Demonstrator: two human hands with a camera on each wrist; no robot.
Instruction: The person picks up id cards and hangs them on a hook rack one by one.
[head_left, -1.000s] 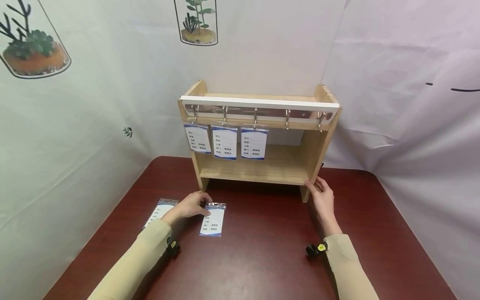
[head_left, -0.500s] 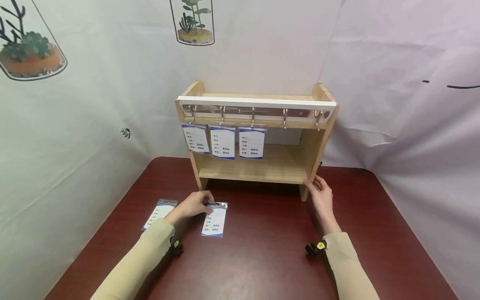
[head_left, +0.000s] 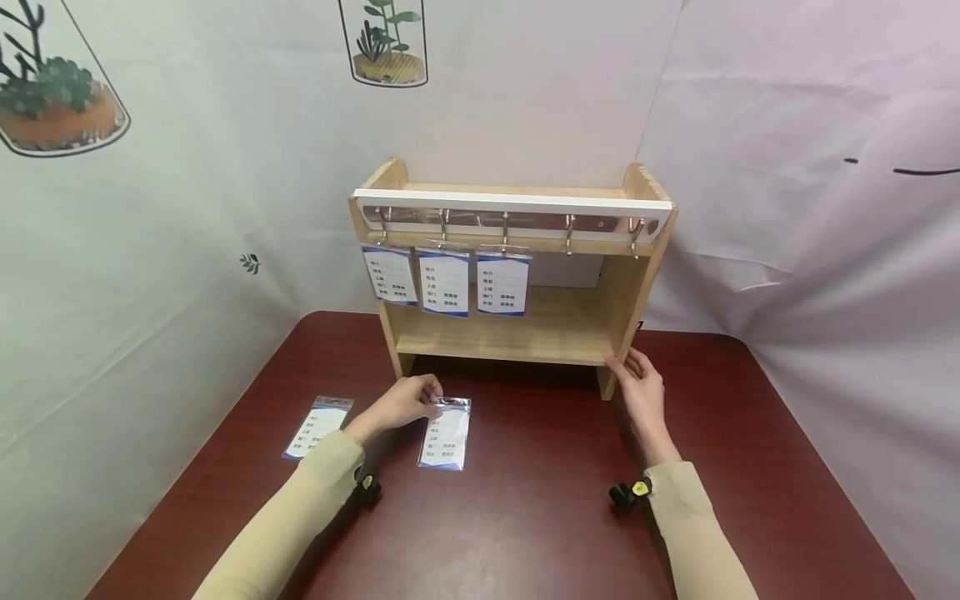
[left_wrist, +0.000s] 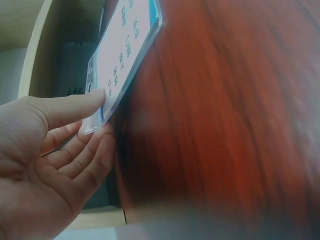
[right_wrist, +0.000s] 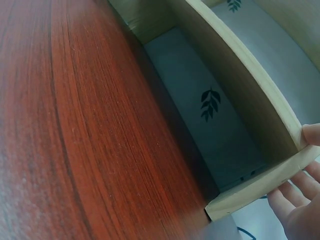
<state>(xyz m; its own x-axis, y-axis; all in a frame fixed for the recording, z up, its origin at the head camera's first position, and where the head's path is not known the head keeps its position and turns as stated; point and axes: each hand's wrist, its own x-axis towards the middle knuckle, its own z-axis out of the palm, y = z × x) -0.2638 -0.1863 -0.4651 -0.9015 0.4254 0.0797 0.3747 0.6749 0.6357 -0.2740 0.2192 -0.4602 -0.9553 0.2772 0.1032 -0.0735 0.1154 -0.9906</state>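
Observation:
My left hand point(head_left: 402, 401) pinches the top corner of a name badge point(head_left: 446, 435) in a clear plastic sleeve. In the left wrist view the thumb lies on the front of the badge point(left_wrist: 122, 55), with fingers behind, and the badge tilts up off the tabletop. My right hand point(head_left: 642, 392) grips the right side panel of a wooden shelf point(head_left: 510, 333). The right wrist view shows the thumb inside and fingers outside that panel point(right_wrist: 265, 185). Three similar badges point(head_left: 446, 283) hang from the left hooks of the metal hook rail point(head_left: 536, 223) along the shelf's upper front.
Another badge point(head_left: 318, 427) lies on the dark red table point(head_left: 525, 517), left of my left hand and partly behind the forearm. The two hooks at the right point(head_left: 570, 235) bear no badges. White printed cloth point(head_left: 525, 83) encloses the table at the back and sides.
The badge in my left hand has shifted right and slightly up from the table, its top edge lifted. The right hand keeps its grip on the shelf panel.

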